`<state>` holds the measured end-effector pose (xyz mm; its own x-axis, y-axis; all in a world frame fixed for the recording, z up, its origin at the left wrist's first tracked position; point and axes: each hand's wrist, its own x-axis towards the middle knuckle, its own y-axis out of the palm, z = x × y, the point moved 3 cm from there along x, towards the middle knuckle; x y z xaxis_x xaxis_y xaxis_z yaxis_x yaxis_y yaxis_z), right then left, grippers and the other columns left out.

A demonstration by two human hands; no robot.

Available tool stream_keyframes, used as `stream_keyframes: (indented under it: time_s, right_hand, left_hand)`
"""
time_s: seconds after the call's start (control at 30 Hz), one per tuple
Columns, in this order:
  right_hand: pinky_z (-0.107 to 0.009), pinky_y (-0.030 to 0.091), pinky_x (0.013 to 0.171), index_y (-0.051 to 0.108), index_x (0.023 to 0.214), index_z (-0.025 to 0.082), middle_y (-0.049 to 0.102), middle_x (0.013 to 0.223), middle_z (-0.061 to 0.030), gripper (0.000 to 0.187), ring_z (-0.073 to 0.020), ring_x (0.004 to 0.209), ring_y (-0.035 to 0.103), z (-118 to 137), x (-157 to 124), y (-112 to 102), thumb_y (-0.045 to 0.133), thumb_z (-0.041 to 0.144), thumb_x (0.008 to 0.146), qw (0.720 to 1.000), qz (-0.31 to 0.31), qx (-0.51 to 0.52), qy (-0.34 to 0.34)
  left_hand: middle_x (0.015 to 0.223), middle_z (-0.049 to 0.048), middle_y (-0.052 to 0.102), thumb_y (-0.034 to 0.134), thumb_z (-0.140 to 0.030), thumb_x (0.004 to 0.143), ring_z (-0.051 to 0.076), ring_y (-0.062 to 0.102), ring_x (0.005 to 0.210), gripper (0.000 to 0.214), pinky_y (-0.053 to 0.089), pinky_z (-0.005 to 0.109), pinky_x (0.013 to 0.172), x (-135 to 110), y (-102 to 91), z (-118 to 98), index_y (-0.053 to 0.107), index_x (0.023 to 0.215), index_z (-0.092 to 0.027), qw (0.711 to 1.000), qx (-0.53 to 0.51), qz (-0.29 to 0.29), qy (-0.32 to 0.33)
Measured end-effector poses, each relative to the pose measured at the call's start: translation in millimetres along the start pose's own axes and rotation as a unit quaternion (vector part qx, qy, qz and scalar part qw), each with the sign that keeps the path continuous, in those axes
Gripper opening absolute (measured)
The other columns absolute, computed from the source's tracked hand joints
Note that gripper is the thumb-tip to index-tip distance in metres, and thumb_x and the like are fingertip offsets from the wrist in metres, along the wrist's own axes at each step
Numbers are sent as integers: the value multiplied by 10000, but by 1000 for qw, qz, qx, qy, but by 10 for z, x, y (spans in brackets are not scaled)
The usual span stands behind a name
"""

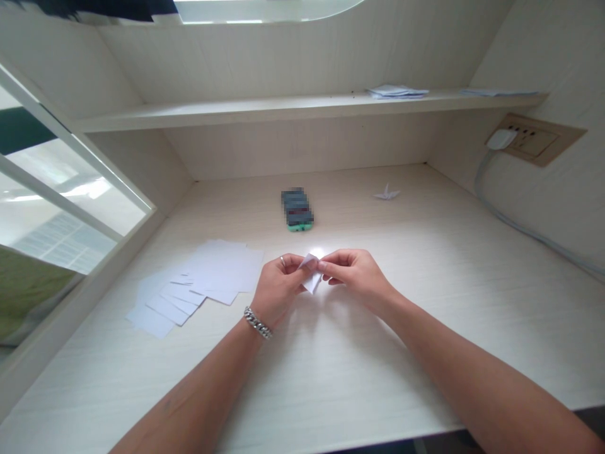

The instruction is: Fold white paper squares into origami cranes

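Between my two hands is a small piece of folded white paper point(312, 284), held just above the desk. My left hand point(278, 280), with a ring and a chain bracelet on its wrist, pinches the paper from the left. From the right, my right hand point(357, 272) grips its upper edge between thumb and forefinger. The fingers partly cover the folds. Several loose white paper sheets point(222, 265) lie fanned out to the left of my left hand. Farther back on the right stands a folded paper crane point(387, 194).
A phone point(297, 209), blurred on its face, lies beyond my hands. Across the back runs a shelf point(265, 112) bearing a paper stack point(397, 92). A white plug point(501, 139) sits in the wall socket point(539, 140), its grey cable point(515, 224) trailing along the right side.
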<state>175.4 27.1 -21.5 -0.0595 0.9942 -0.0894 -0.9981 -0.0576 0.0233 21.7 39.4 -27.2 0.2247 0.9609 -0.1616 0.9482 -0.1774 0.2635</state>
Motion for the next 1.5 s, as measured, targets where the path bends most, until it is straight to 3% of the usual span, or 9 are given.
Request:
stream_keyframes:
  time_s: [0.3,0.4,0.67,0.87,1.17,1.5]
  right_hand:
    - [-264,505,620,732,801,137,695,742,-52,293,-131,642,608,-46,11,8,736,421,730,1000,3,-19,-15]
    - [-269,507,618,729,812,137,693,746,-52,306,-135,645,609,-57,18,16,730,433,736,999,2,-24,-29]
    - [-271,514,607,703,807,148,674,709,-30,293,-144,662,614,-43,43,5,731,431,734,997,-34,7,-69]
    - [-264,529,605,716,878,163,703,800,-46,259,-157,727,636,-18,15,30,716,393,758,997,-4,8,-82]
    - [-272,554,615,735,891,176,710,842,-43,232,-160,741,640,-31,27,32,688,378,785,994,12,-7,-104]
    - [-307,546,677,746,900,171,724,864,-61,230,-192,792,651,-91,37,30,633,363,843,990,17,-81,-117]
  left_hand:
    - [680,44,676,823,-351,664,129,618,649,281,500,243,581,-8,14,-11,690,674,-104,999,-26,7,-34]
    - [687,54,686,815,-342,678,116,608,635,274,486,224,566,-6,17,-14,706,707,-92,999,-20,18,-24]
    - [710,41,726,844,-257,640,143,663,676,286,518,234,594,-11,-5,-27,638,806,-147,999,-46,-17,11]
    - [733,37,730,836,-251,654,136,656,673,245,532,246,608,16,-25,-13,656,773,-134,998,-42,-15,51]
    - [743,32,711,859,-246,614,126,638,678,242,511,245,649,44,-70,20,689,746,-135,995,23,-14,96]
    - [698,28,682,818,-355,668,114,596,620,273,476,229,590,23,-26,2,689,741,-125,994,79,-10,78]
